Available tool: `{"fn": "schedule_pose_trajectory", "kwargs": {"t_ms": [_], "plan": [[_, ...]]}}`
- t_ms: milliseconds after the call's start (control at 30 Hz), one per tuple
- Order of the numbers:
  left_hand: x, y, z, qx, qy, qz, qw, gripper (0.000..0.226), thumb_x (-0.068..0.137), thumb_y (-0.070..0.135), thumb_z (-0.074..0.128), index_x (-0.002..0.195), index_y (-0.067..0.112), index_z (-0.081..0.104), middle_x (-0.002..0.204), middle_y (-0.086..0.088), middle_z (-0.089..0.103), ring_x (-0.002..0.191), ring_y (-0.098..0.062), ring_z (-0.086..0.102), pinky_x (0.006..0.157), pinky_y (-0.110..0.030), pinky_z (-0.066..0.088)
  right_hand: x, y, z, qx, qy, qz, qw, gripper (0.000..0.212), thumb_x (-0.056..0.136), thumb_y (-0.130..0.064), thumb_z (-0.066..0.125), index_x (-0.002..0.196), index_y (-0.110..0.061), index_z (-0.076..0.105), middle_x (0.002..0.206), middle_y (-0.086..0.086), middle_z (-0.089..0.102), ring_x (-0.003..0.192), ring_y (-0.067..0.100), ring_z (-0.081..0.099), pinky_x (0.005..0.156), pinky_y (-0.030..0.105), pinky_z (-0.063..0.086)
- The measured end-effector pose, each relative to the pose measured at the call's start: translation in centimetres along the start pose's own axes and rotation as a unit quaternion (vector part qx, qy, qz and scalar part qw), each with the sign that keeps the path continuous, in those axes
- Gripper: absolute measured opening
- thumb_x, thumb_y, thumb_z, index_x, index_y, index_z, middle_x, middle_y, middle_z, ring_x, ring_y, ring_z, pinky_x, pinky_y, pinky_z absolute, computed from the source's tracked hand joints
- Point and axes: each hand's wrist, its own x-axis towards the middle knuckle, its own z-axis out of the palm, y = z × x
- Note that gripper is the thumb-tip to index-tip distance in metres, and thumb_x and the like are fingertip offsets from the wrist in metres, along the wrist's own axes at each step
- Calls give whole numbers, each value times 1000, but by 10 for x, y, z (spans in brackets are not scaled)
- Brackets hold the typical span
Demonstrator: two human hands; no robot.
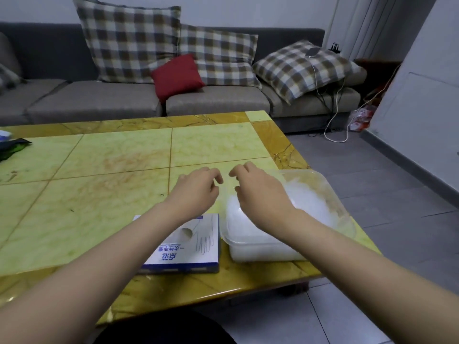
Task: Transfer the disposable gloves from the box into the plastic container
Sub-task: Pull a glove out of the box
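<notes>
Left hand (196,192) beyond the box (188,247), right hand (260,194) over the plastic container (263,253) of gloves (310,202), fingers (211,173) curled.

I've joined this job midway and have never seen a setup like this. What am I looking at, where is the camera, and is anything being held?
There is no machine here, just a person's two bare hands. The single picture comes from a camera worn on the person's head, looking forward and down. On the tiled table lies a blue-and-white glove box. Close on its right is a clear plastic container holding a pile of whitish gloves. The left hand hovers just beyond the box, and the right hand hovers over the container's left part. Both have loosely curled fingers, with nothing visible in either grip.
</notes>
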Motion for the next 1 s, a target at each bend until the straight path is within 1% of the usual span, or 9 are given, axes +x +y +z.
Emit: {"fn": "schedule_pose_trajectory", "kwargs": {"t_ms": [67,167,233,300,400,567,733,867,1000], "plan": [[-14,-22,1,-4,5,-39,999,22,94,16,46,112,20,57,105,2,57,89,-16,52,90,-40,42,0,-22,10,47,1,-43,998,38,95,-5,46,131,-15,41,126,4,44,106,22,51,68,26,31],[-38,-55,8,25,-41,-101,994,26,93,22,49,118,22,53,116,2,51,110,-19,48,94,-40,39,1,-52,35,81,-64,-79,992,42,94,-5,48,134,-12,39,128,6,44,109,26,52,71,29,36],[-52,-74,16,29,-83,-137,987,32,92,28,51,123,24,50,123,0,48,119,-21,43,98,-43,38,1,-66,56,87,-122,-73,986,41,95,-8,47,135,-9,38,131,9,43,114,28,50,79,34,40],[-64,-87,23,7,-107,-157,982,36,90,31,54,124,22,50,125,-2,48,120,-24,43,99,-43,39,3,-75,75,96,-173,-47,979,39,96,-12,48,134,-6,38,133,11,42,119,29,47,87,36,40],[-76,-97,29,-7,-117,-165,979,35,88,32,58,121,20,52,125,-2,48,120,-23,43,98,-41,39,6,-81,92,77,-208,-14,975,41,96,-23,52,132,-7,41,133,12,46,124,28,43,91,37,39],[-79,-102,34,-6,-102,-154,983,38,84,33,65,118,21,53,126,0,47,121,-20,41,98,-38,38,12,-82,93,47,-162,-4,986,21,97,-20,45,112,-8,54,117,12,59,110,30,54,78,34,39],[-79,-100,35,-8,-91,-161,983,45,84,34,66,124,23,50,129,3,45,124,-18,39,98,-37,35,13,-78,87,133,-120,31,983,12,94,-7,41,101,-7,52,108,14,60,97,33,55,70,33,35],[-79,-101,36,-17,-87,-166,982,44,83,34,67,123,23,50,127,2,45,123,-18,39,98,-37,35,11,-75,87,179,-80,66,978,12,90,-1,37,88,-11,44,101,15,59,83,31,48,65,32,32],[-78,-101,35,-19,-89,-171,981,46,82,33,68,123,21,50,125,2,45,121,-19,41,97,-38,38,11,-75,85,205,-34,90,974,14,91,-1,34,87,-10,43,96,15,58,78,28,44,63,33,32]]}}
